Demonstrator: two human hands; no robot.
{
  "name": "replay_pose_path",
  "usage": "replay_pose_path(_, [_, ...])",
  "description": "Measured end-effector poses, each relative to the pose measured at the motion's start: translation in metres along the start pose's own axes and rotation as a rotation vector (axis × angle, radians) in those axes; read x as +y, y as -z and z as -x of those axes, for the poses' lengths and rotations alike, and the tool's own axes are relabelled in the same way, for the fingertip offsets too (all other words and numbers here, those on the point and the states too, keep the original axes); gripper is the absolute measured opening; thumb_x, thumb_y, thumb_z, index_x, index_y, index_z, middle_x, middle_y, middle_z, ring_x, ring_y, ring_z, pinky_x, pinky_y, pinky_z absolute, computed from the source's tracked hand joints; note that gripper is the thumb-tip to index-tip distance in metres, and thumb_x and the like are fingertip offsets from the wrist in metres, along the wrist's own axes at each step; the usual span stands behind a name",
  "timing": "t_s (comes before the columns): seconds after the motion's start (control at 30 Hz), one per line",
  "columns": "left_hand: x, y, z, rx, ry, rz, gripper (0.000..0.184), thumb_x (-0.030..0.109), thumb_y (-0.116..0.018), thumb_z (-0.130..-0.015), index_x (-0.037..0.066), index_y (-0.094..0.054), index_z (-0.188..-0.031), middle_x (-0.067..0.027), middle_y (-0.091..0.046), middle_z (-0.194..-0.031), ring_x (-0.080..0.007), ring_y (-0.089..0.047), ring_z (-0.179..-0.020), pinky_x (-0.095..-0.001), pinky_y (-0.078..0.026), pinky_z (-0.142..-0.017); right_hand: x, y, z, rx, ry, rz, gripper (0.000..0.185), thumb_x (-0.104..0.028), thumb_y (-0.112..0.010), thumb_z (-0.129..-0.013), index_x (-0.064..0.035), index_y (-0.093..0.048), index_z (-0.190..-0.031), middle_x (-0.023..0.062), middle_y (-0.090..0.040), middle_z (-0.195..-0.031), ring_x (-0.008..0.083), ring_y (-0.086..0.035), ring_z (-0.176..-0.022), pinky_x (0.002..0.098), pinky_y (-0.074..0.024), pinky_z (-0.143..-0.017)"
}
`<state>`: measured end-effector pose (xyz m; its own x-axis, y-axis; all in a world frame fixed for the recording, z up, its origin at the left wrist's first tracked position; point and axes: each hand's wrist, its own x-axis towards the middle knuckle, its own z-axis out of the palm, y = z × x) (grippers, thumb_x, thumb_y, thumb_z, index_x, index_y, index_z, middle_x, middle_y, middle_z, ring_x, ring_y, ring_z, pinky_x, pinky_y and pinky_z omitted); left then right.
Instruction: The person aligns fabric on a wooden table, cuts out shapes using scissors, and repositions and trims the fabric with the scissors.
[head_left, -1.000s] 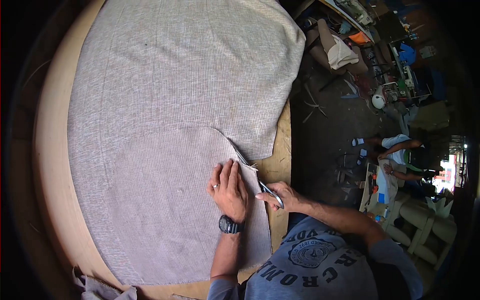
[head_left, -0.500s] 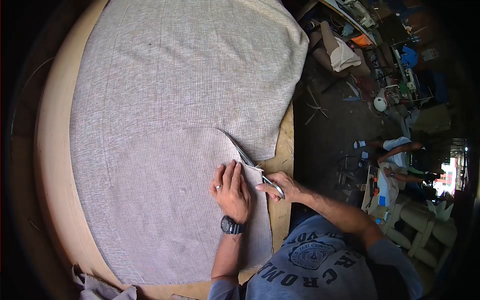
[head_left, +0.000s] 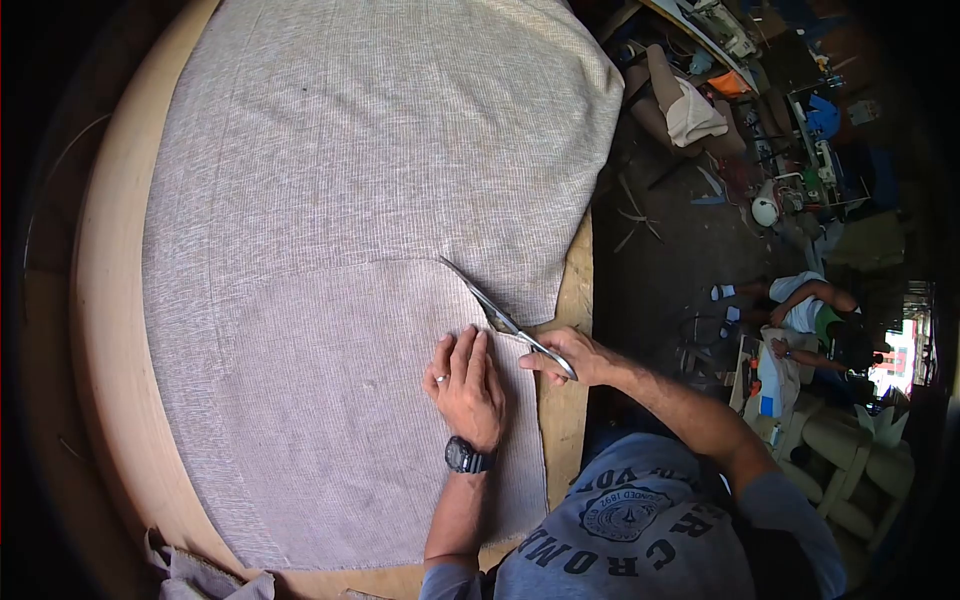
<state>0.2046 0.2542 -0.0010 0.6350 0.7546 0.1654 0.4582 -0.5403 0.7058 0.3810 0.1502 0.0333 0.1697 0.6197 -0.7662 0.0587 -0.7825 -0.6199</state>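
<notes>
The right hand (head_left: 562, 355) has its grip closed around the scissors (head_left: 508, 319), blades lying along the upper cloth's (head_left: 330, 420) curved far-right edge. The left hand (head_left: 470, 400) rests flat on that cloth, grip unclosed, fingertips just beside the blades. Larger fabric (head_left: 380, 150) covers the tabletop (head_left: 115, 250) beneath; crumpled cloth (head_left: 200, 577) lies near left, another person (head_left: 801, 314) to the right.

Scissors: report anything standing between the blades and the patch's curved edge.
Nothing visible does. The scissors in the right hand lie along the curved edge of the fabric patch; the left hand rests beside the blades, not across them.
</notes>
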Motion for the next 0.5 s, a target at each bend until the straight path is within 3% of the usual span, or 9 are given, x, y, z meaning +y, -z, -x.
replay_pose_path(0.07, [0.000,-0.001,0.000,0.002,0.001,-0.001,0.031,0.010,-0.060,-0.092,0.008,-0.068,-0.122,-0.0065,-0.064,-0.128,-0.0294,-0.051,-0.128,-0.0425,-0.031,-0.106,-0.007,0.005,0.003,-0.011,0.023,0.026,0.046,-0.049,-0.069,-0.091,-0.0041,-0.064,-0.083,-0.0015,-0.054,-0.060,0.0068,-0.054,-0.053,0.0246,-0.0446,-0.049])
replay_pose_path(0.2, [0.002,0.002,-0.001,0.012,-0.005,-0.014,0.031,0.008,-0.060,-0.090,0.008,-0.068,-0.119,-0.0075,-0.065,-0.127,-0.0304,-0.053,-0.126,-0.0424,-0.032,-0.106,0.005,0.017,-0.009,-0.018,0.050,0.042,0.046,-0.050,-0.072,-0.088,-0.0063,-0.064,-0.075,-0.0017,-0.052,-0.054,0.0076,-0.050,-0.047,0.0266,-0.0395,-0.044])
replay_pose_path(0.33, [0.010,0.002,-0.008,0.126,-0.215,0.041,0.024,0.005,-0.052,-0.091,-0.006,-0.066,-0.107,-0.0232,-0.068,-0.106,-0.0433,-0.063,-0.101,-0.0514,-0.050,-0.090,0.031,0.016,-0.023,-0.041,0.313,0.079,0.051,-0.051,-0.070,-0.089,-0.0055,-0.060,-0.068,-0.0008,-0.053,-0.053,0.0101,-0.054,-0.048,0.0289,-0.0428,-0.043])
replay_pose_path(0.43, [0.006,-0.003,0.000,0.134,-0.287,-0.001,0.031,0.016,-0.054,-0.098,-0.009,-0.064,-0.112,-0.0222,-0.067,-0.111,-0.0437,-0.059,-0.107,-0.0492,-0.048,-0.091,0.027,0.013,-0.023,-0.027,0.292,0.045,0.057,-0.055,-0.073,-0.085,-0.0001,-0.064,-0.071,0.0053,-0.062,-0.058,0.0154,-0.063,-0.053,0.0326,-0.0514,-0.049])
replay_pose_path(0.5, [0.014,0.012,0.006,0.091,-0.316,0.053,0.035,0.022,-0.048,-0.103,-0.005,-0.063,-0.119,-0.0209,-0.065,-0.119,-0.0396,-0.057,-0.114,-0.0486,-0.045,-0.097,0.026,0.012,-0.025,-0.006,0.294,0.130,0.059,-0.056,-0.072,-0.085,0.0010,-0.065,-0.072,0.0071,-0.063,-0.060,0.0168,-0.064,-0.053,0.0327,-0.0532,-0.050])
